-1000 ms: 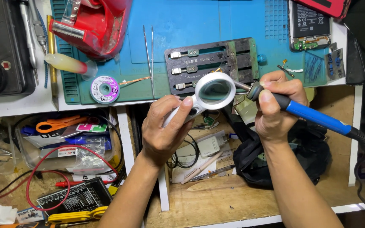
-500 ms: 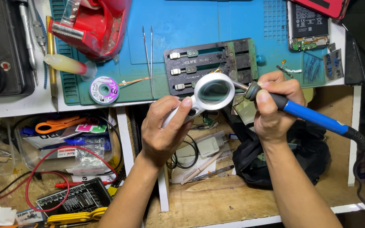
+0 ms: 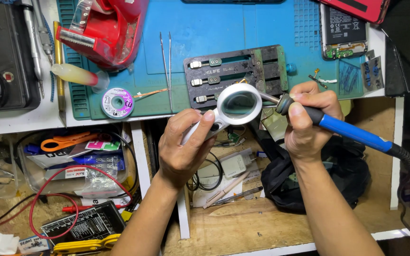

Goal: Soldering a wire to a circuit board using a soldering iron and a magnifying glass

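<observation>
My left hand (image 3: 182, 147) grips the white handle of a round magnifying glass (image 3: 237, 104), holding its lens over the front edge of the blue work mat (image 3: 214, 33). My right hand (image 3: 307, 121) holds a soldering iron (image 3: 352, 135) with a black and blue handle; its metal tip points left and runs under the lens rim. A black circuit-board holder (image 3: 236, 71) lies on the mat just behind the lens. What sits under the lens is hidden.
On the mat lie tweezers (image 3: 165, 61), a solder wick spool (image 3: 117, 103), a red tape dispenser (image 3: 103, 28) and an opened phone (image 3: 342, 28). Below the bench edge are orange scissors (image 3: 67, 141), red wire (image 3: 53, 204), a black bag (image 3: 323, 180) and a charger (image 3: 236, 163).
</observation>
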